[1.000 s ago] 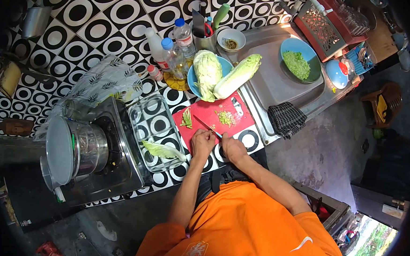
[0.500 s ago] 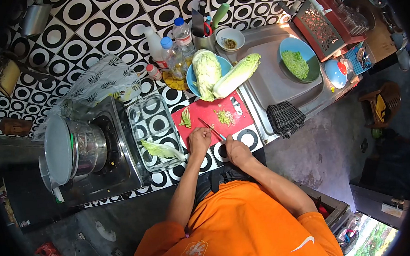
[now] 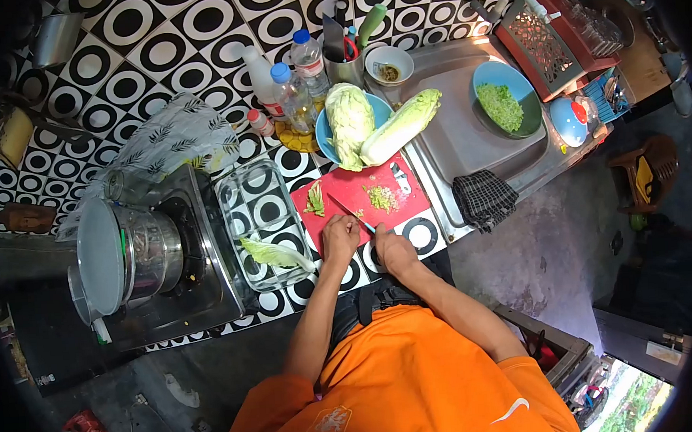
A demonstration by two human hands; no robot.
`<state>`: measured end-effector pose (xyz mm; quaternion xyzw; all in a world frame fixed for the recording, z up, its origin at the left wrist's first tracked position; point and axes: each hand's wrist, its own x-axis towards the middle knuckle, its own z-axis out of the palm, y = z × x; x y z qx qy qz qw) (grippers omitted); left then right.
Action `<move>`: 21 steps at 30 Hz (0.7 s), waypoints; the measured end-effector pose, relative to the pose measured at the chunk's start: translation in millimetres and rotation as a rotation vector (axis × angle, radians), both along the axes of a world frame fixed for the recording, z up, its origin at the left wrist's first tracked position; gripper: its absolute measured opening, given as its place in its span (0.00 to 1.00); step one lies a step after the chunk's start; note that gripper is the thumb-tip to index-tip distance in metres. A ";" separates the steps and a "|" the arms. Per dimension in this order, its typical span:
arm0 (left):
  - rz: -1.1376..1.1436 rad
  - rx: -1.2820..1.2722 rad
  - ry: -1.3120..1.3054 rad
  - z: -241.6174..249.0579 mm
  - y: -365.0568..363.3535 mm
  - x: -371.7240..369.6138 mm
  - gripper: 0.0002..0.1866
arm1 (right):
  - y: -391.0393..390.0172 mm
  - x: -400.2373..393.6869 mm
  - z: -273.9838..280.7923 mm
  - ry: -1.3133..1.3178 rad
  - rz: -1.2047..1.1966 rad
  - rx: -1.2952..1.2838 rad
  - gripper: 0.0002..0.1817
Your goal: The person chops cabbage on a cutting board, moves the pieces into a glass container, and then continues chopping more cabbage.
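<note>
My right hand (image 3: pixel 396 251) is closed round the handle of a knife (image 3: pixel 347 206), whose blade points up and left over the red cutting board (image 3: pixel 409 206). Close to the blade, my left hand (image 3: pixel 340 238) rests with curled fingers on the board's near edge; whatever they pinch is hidden. Chopped cabbage (image 3: pixel 380 198) lies in a small heap right of the blade. Left of it sits a small bunch of leafy cabbage pieces (image 3: pixel 314 200). Behind the board, two napa cabbages (image 3: pixel 351 125) lie on a blue bowl (image 3: pixel 324 138).
To the left are a glass dish (image 3: pixel 242 222) with a cabbage leaf (image 3: pixel 275 254) and a stove with a pot (image 3: pixel 158 251). At right, a bowl of shredded greens (image 3: pixel 500 110) stands on the sink (image 3: pixel 444 143), near a checked cloth (image 3: pixel 484 200). Bottles (image 3: pixel 309 64) stand behind.
The knife and my right hand have shifted slightly left, and the blade angles a little more to the left. My left hand stays by the blade. The view has moved slightly.
</note>
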<state>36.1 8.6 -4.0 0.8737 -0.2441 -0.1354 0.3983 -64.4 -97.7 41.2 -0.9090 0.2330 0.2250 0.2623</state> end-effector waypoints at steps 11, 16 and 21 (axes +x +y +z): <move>0.085 -0.038 0.021 -6.7 1.8 -0.1 0.04 | -6.5 -9.4 22.7 0.024 0.024 0.021 0.14; 0.067 -0.054 -0.028 -9.4 2.9 -1.9 0.04 | -2.6 -26.9 14.3 -0.019 0.002 0.014 0.13; 0.061 -0.056 -0.013 -5.6 2.0 -3.6 0.04 | -1.0 -31.6 -6.2 -0.046 -0.007 -0.023 0.10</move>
